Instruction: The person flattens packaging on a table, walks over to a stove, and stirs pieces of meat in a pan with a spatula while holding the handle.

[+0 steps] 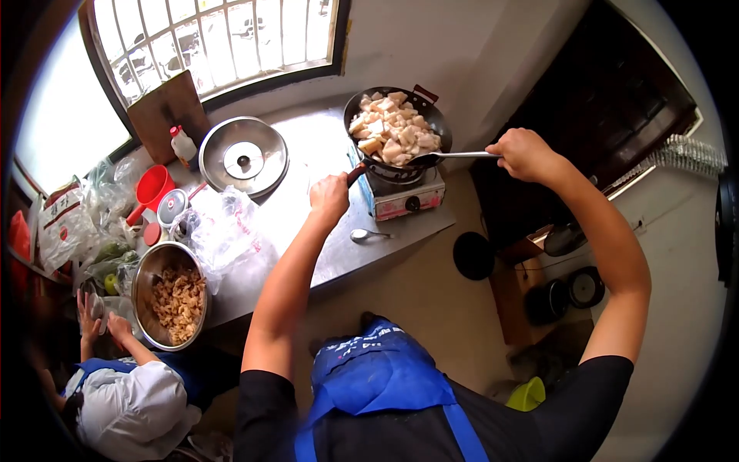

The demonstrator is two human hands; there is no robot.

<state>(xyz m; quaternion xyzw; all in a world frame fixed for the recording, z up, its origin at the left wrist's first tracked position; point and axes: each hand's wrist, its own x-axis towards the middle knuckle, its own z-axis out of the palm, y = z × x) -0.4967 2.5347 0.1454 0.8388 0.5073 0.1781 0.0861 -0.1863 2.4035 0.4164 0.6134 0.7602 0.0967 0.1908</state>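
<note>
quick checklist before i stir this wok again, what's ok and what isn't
1. Left hand gripping the wok handle: ok.
2. Right hand holding the long metal utensil, its far end in the wok: ok.
3. Pale chunks inside the rim: ok, though heaped, so gentle strokes seem wise.
4. Flame lit on the portable stove: cannot tell, the wok covers the burner.
5. Loose spoon well back from the counter's front edge: not ok, it lies near it.
6. Other person's hands away from the wok: ok, they are by the steel bowl.
</note>
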